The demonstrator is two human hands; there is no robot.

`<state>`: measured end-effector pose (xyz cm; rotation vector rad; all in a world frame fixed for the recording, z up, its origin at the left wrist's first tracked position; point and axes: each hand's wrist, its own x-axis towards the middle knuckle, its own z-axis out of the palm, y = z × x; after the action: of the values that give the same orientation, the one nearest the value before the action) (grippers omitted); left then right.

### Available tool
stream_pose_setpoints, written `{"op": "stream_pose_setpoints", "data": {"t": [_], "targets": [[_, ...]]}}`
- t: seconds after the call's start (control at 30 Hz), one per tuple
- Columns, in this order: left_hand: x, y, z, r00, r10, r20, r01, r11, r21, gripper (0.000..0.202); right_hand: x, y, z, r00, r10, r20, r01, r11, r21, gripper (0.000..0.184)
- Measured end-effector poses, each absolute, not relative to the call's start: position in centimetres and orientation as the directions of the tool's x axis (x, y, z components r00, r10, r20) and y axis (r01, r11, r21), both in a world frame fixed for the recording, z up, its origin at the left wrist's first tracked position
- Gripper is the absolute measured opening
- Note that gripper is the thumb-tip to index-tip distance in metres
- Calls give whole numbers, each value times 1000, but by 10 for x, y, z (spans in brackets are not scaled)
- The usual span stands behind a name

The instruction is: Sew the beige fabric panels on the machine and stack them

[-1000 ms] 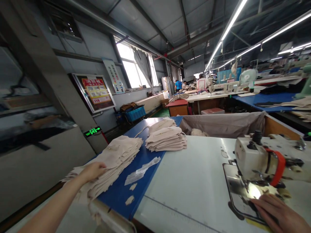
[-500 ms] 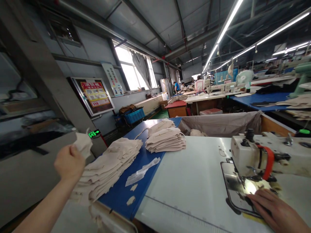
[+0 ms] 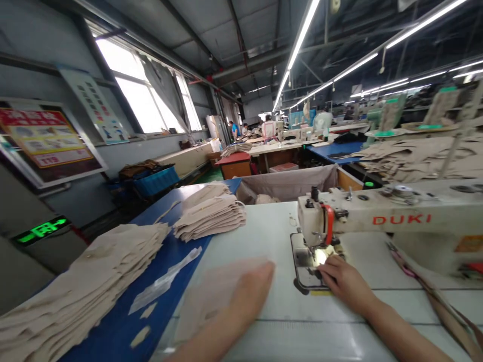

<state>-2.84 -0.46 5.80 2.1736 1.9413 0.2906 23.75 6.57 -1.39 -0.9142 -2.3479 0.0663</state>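
Observation:
My left hand (image 3: pixel 253 289), smeared by motion, is closed on a beige fabric piece (image 3: pixel 211 291) that trails as a pale blur over the white machine table (image 3: pixel 271 236). My right hand (image 3: pixel 345 279) has its fingers pressed together beside the lit needle area of the sewing machine (image 3: pixel 377 216). Whatever those fingertips may hold is hidden. On the blue board (image 3: pixel 162 266) to the left lie a large stack of beige fabric pieces (image 3: pixel 101 261) and a smaller folded stack (image 3: pixel 211 216). A translucent strip (image 3: pixel 166 281) lies between the large stack and the white table.
Two small scraps (image 3: pixel 141 336) are near the blue board's front. Scissors (image 3: pixel 403 264) and a fabric strip (image 3: pixel 445 311) lie right of my right hand. Behind the table stands a cloth-lined bin (image 3: pixel 287 182). Farther off are other sewing stations and people (image 3: pixel 236 129).
My left hand has swung right, from above the large stack to over the white table, carrying the fabric piece. The view has turned right. My right hand stays by the needle area.

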Motion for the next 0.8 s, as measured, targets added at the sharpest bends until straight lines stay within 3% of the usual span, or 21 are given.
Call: {"op": "stream_pose_setpoints", "data": {"t": [0.1, 0.23, 0.3, 0.4, 0.57, 0.67, 0.8], "targets": [[13, 4, 29, 123, 989, -79, 887, -74, 455, 40, 235, 65, -9, -551, 642, 534, 629, 740, -240, 22], [12, 1, 32, 163, 987, 6, 772, -132, 621, 45, 233, 66, -8, -556, 651, 516, 648, 729, -222, 19], [-2, -3, 34, 140, 987, 79, 749, -158, 644, 48, 233, 66, -8, -566, 651, 506, 644, 732, -223, 19], [-18, -7, 25, 147, 975, 167, 823, -214, 526, 51, 232, 65, -5, -584, 639, 500, 624, 748, -228, 18], [-12, 0, 1, 323, 946, 15, 932, -321, 167, 55, 228, 55, 3, -656, 569, 496, 532, 814, -231, 17], [-3, 11, -3, 329, 943, 45, 938, -332, 97, 54, 226, 51, 5, -724, 501, 474, 459, 863, -210, 16], [1, 21, -5, 347, 934, 90, 931, -354, 85, 52, 225, 52, 3, -746, 496, 445, 453, 867, -207, 14]]}}
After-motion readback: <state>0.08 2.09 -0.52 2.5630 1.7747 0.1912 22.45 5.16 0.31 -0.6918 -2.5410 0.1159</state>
